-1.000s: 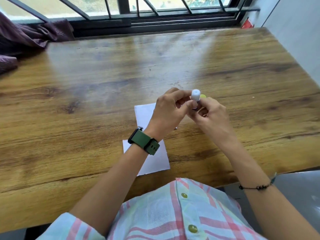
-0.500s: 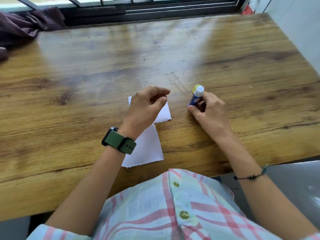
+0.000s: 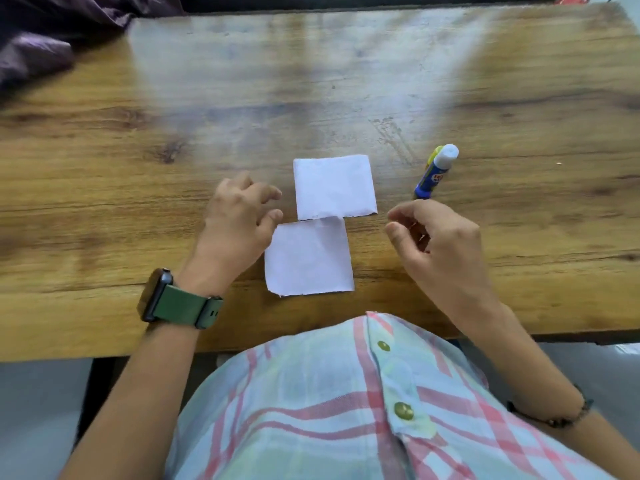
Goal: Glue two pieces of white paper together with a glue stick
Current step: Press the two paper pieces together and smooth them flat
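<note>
1. Two white paper squares lie flat on the wooden tabletop (image 3: 346, 81), near its near edge, roughly in the middle of the view.
2. The far paper (image 3: 335, 187) sits slightly to the right of the near paper (image 3: 309, 258); the far paper's near edge overlaps the near paper's far edge in a narrow strip, so the two touch there.
3. Both sheets have ragged near edges.
4. The glue stick (image 3: 435, 172) stands on the tabletop to the right of the far paper, apart from it. Its body is blue with a label, its white top points up and away, and a yellow-green part shows just behind the top.
5. The left hand (image 3: 239, 226) rests just left of the papers, palm down, fingers loosely spread and holding nothing. Its thumb tip is at the far left corner of the near paper; whether it touches the sheet cannot be told.
6. The right hand (image 3: 436, 244) hovers to the right of the papers, near side of the glue stick, fingers curled loosely with thumb and forefinger apart, gripping nothing.
7. A green-strapped watch (image 3: 178, 301) is on the left wrist, and a thin dark bracelet (image 3: 554, 415) on the right.
8. A purple cloth (image 3: 41, 46) lies at the far left corner of the tabletop.
9. A pale checked shirt (image 3: 346, 410) with pink stripes fills the near bottom of the view.
</note>
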